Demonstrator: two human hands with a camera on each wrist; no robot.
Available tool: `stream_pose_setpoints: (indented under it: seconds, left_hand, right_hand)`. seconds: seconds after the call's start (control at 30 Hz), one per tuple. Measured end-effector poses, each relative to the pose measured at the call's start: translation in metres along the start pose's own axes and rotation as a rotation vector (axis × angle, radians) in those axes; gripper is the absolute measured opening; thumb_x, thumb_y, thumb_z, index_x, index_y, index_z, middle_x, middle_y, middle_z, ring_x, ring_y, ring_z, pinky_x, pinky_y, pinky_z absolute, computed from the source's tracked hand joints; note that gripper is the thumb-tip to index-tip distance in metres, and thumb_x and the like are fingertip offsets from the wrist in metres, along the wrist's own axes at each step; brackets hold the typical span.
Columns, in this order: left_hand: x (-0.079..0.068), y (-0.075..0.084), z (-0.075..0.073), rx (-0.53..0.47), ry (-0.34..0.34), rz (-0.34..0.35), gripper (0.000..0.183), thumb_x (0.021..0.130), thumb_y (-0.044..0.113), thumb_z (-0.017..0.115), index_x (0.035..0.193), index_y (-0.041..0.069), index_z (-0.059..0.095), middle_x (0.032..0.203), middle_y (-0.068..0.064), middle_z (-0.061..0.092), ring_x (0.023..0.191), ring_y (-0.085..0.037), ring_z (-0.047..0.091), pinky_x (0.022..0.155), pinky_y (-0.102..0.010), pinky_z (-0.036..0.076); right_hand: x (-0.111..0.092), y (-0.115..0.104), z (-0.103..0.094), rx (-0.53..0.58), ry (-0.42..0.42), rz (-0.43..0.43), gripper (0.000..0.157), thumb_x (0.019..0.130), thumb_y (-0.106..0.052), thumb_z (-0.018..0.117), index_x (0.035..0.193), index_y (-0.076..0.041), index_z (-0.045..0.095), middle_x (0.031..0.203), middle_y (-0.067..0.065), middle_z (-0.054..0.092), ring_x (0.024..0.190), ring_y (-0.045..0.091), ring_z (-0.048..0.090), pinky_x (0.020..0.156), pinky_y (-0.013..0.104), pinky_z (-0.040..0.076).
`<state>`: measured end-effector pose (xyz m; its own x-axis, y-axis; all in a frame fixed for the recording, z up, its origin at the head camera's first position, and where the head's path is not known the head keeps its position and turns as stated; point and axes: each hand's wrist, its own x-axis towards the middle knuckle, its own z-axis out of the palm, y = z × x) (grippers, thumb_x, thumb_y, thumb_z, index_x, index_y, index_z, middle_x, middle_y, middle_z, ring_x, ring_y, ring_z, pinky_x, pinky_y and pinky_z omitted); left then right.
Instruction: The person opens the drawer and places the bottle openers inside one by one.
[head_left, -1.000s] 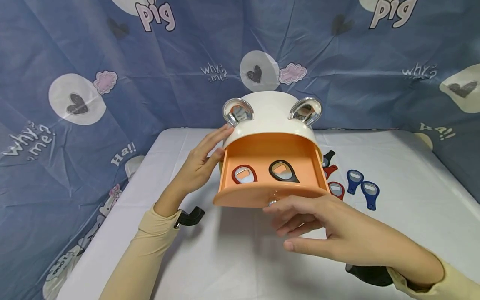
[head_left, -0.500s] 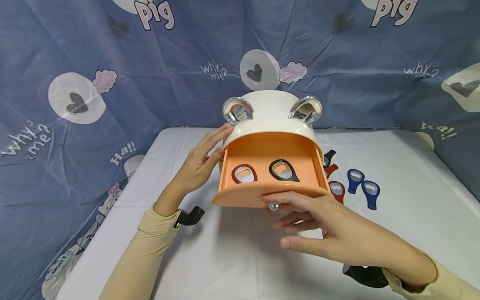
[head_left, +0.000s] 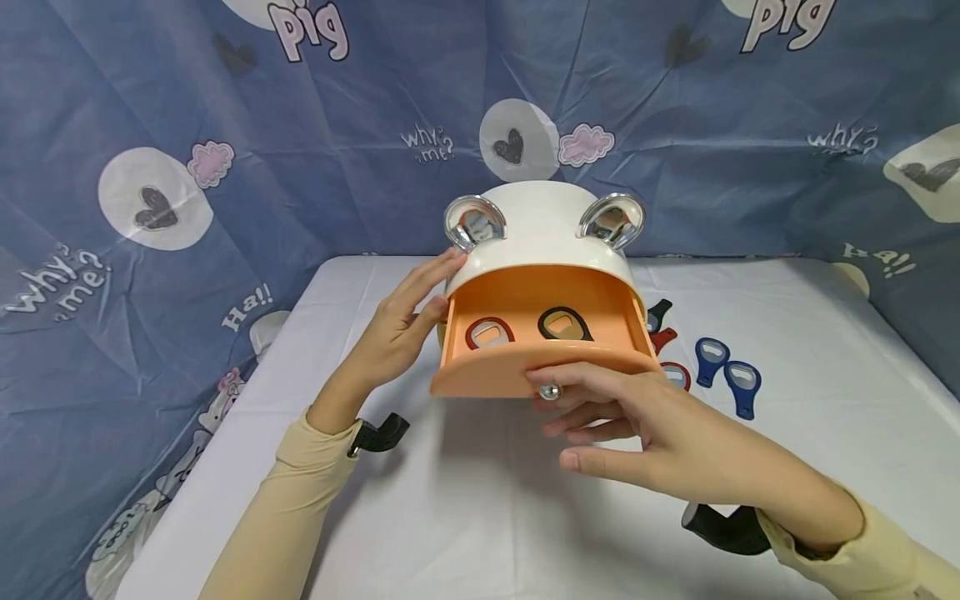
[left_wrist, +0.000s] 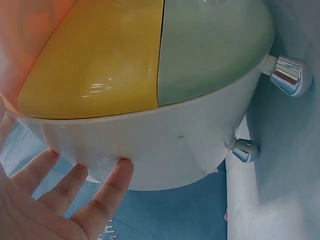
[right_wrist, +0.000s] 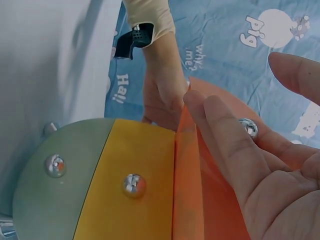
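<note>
The head view shows an orange plastic drawer pulled partway toward the near side, its curved front panel bearing a round chrome knob. Inside it, a red-rimmed metal bottle opener lies left of a black-rimmed bottle opener, apart, their lower parts hidden by the panel. The drawer sits at the top of a glossy white rounded cabinet with two chrome ears. Below it, in the right wrist view, are a yellow drawer front and a green drawer front, both shut. The right hand lays its loosely extended fingers against the orange panel beside the knob, thumb held wide. The left hand, fingers spread, rests on the cabinet's left side. Right of the cabinet on the white cloth-covered table lie a black opener, two red openers, all partly hidden, and, farther right, two blue openers. A blue printed fabric backdrop hangs at the far side.
</note>
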<state>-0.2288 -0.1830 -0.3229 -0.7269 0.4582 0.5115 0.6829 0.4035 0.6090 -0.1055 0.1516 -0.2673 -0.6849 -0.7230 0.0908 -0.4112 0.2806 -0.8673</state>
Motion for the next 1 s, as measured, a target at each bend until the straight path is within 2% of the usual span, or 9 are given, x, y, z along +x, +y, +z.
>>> stream_pose_setpoints:
  seconds: [0.23,0.67,1.0]
  left_hand:
    - [0.000,0.001,0.001,0.005,-0.006,-0.001,0.054,0.116,0.048,0.039,0.166,0.028,0.044,0.175,0.006,0.036,0.163,-0.020,0.034,0.128,-0.060,0.038]
    - [0.000,0.008,-0.001,0.063,-0.016,-0.018,0.052,0.116,0.046,0.040,0.166,0.029,0.044,0.175,0.005,0.037,0.162,-0.022,0.037,0.130,-0.059,0.036]
    - [-0.001,0.008,-0.002,0.113,0.015,0.027,0.049,0.117,0.038,0.042,0.165,0.027,0.046,0.173,0.003,0.041,0.160,-0.022,0.041,0.129,-0.057,0.038]
  right_hand:
    - [0.005,0.003,-0.005,-0.027,0.023,-0.016,0.055,0.105,-0.026,0.073,0.156,-0.022,0.053,0.152,0.007,0.060,0.122,0.010,0.074,0.098,0.028,0.064]
    - [0.015,0.009,-0.010,-0.018,0.056,-0.036,0.057,0.103,-0.021,0.075,0.156,-0.021,0.054,0.144,0.004,0.065,0.120,0.011,0.074,0.096,0.027,0.064]
    - [0.025,0.016,-0.016,-0.007,0.060,-0.058,0.059,0.103,-0.018,0.075,0.157,-0.017,0.052,0.145,0.006,0.065,0.119,0.013,0.075,0.095,0.029,0.065]
